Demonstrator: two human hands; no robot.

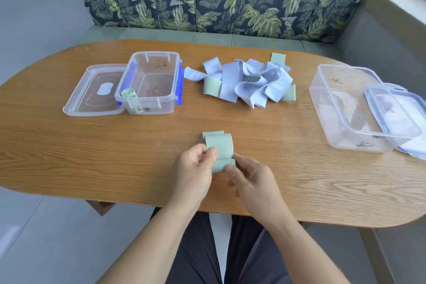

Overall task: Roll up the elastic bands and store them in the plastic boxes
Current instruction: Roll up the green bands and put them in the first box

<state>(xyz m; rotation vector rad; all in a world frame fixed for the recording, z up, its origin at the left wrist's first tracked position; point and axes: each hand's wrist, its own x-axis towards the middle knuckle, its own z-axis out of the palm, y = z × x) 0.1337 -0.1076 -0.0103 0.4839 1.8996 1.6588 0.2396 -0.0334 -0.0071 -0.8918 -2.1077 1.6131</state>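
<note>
Green elastic band (219, 147), rolled at its near end, is held over a wooden table (69, 157), in front of a loose pile of lilac and green bands (249, 80). The left hand (196, 168) pinches the band's left edge between thumb and fingers. The right hand (251, 180) pinches the rolled end with curled fingers. Left of the pile stands an open small plastic box (149, 83) holding one rolled green band (129, 94), with its lid (94, 91) beside it. Right of the pile sits a larger clear box (341, 108), with a second lid (396, 113) resting against its right side.

Green band (220, 145) partly rolled; band pile (244, 80) between left box (159, 109), right box (334, 122).
</note>
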